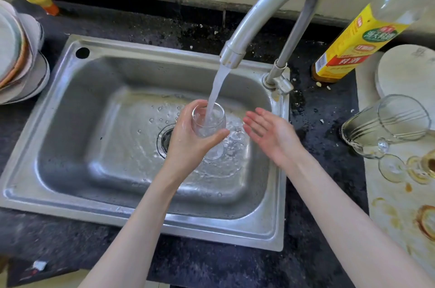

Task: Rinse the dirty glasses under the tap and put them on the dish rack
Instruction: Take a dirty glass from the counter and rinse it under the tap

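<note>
We are in the rinsing step. Our left hand (188, 133) grips a small stemmed glass (208, 123), fingers and thumb curled round its bowl, and holds it upright over the sink (70, 104), just right of the drain (166, 139). The stream from the tap (266, 10) falls straight into the mouth of the glass, and water is spilling over and spreading across the sink floor. Our right hand (270, 132) hangs just beside the glass with fingers straight and spread, palm turned toward it, holding nothing and not touching it.

More dirty glasses wait on the bench to the right of the sink: a large ribbed tumbler (386, 123) lying on its side and at least one stemmed glass (390, 165) beyond it, on a surface marked with brown rings. A stack of plates (18, 52) sits at the left edge of the bench; we cannot make out a dish rack in this view.

We judge the task is in its early part, since those glasses still look unwashed. The next move likely calls for tipping the water out, keeping a firm hold on the wet bowl, then carrying the glass off to the rack, probably on the left.
</note>
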